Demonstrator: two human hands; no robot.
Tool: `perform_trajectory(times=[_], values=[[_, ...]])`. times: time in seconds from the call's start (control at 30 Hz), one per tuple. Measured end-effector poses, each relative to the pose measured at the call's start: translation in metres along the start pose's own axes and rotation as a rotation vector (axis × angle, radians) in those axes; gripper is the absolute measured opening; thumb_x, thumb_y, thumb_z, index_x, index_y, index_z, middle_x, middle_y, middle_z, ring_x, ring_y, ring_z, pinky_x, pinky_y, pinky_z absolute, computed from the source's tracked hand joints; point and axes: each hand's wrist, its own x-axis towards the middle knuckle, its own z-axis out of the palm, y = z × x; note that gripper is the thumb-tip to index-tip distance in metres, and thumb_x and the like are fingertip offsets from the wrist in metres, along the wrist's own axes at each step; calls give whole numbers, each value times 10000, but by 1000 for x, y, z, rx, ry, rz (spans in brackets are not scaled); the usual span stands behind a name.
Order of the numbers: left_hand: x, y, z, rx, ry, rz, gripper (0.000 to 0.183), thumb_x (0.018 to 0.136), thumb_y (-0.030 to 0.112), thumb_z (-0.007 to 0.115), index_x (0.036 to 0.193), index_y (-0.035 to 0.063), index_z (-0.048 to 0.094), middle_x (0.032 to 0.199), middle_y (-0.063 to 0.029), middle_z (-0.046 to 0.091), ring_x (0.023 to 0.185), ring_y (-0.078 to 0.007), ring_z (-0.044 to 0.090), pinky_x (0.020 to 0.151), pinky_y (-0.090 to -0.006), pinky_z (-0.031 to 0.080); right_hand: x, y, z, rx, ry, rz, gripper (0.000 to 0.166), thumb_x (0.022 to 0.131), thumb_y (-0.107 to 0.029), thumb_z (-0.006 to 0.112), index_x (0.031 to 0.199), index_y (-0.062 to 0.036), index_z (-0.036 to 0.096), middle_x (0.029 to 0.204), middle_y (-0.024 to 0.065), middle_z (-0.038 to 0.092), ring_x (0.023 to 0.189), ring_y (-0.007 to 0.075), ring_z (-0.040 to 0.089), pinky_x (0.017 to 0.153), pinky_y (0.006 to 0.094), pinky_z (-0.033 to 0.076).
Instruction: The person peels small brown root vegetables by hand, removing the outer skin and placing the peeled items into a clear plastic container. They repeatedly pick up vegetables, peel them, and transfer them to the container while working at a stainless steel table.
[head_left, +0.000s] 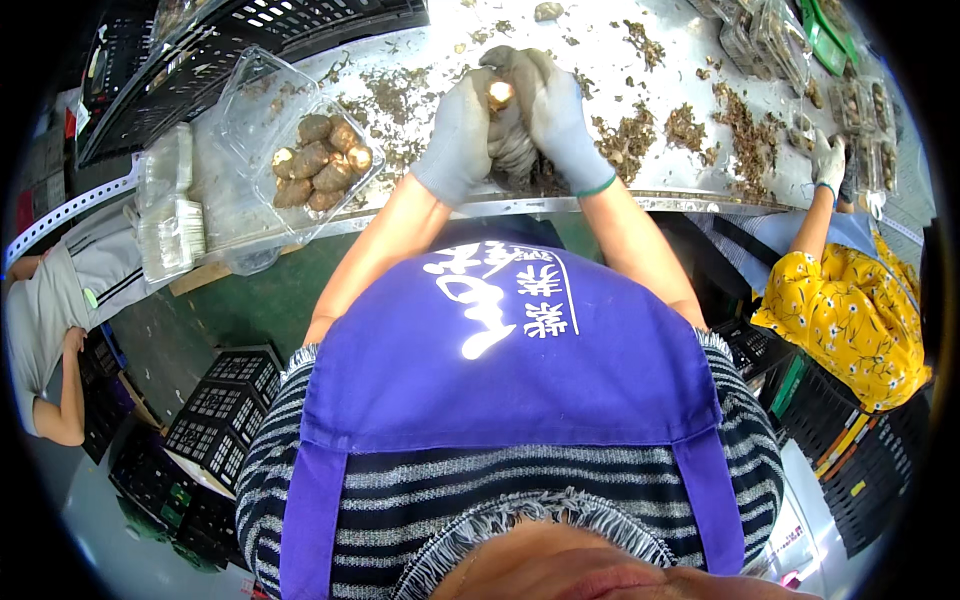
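Both my hands wear light knitted gloves with soiled fingers and meet over the metal table (420, 45). My left hand (459, 127) and my right hand (559, 112) close around one brown taro corm (500, 93), whose pale cut end faces up. Below it, between my wrists, lies a dirty grey cloth or glove-like fabric (516, 150); its exact form is unclear. To the left of my hands, an open clear plastic clamshell box (259, 176) holds several brown taro corms (311, 160), some with pale ends.
Brown peel scraps (630, 139) litter the table. Stacked clear lids (169, 217) and a black crate (247, 52) are on the left. At right, a co-worker's gloved hand (828, 159) is near packed clear boxes (862, 112). Another person (52, 300) stands at far left.
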Motion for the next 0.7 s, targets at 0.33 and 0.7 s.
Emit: perform_trajectory(times=[0.33,0.7], values=[[-31,41,-6,-137,-113,15,173,1065,192,380,1022,54,475,820,-8,457,555,-52,273,496,-204,276,2,-37,-72,-932,61,-278,513,925,-438,646,1318,-109,617,1158,202,651,938,317,693,796,410,555],[-42,61,-15,475,184,496,325,879,224,715,1082,-19,643,1001,-127,647,915,-213,639,798,-328,507,-24,-85,-10,-246,-125,-333,386,827,-162,744,1181,-54,638,991,142,669,866,269,651,763,356,524]])
